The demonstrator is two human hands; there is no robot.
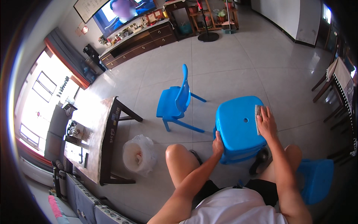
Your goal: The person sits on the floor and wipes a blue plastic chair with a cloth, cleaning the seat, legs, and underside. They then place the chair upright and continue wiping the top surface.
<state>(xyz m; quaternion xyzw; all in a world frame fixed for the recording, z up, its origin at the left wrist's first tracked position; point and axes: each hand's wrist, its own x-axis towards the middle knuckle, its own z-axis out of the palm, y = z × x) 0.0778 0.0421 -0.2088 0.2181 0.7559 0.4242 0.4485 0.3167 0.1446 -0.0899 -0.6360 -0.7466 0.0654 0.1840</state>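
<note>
A blue plastic stool (235, 123) stands between my knees, with a small round hole in its glossy seat. It looks as if more than one stool may be stacked there. My left hand (218, 143) grips the near left edge of the seat, the thumb along its side. Under my right hand (266, 123) a folded grey cloth (257, 119) is pressed flat against the right edge of the seat. The palm and fingers cover part of the cloth.
A small blue plastic chair (170, 102) stands ahead on the tiled floor. To the left are a lined waste bin (137, 155) and a low table (95, 120). Another blue plastic piece (318, 179) is by my right leg. A draped dining table (344, 72) stands far right.
</note>
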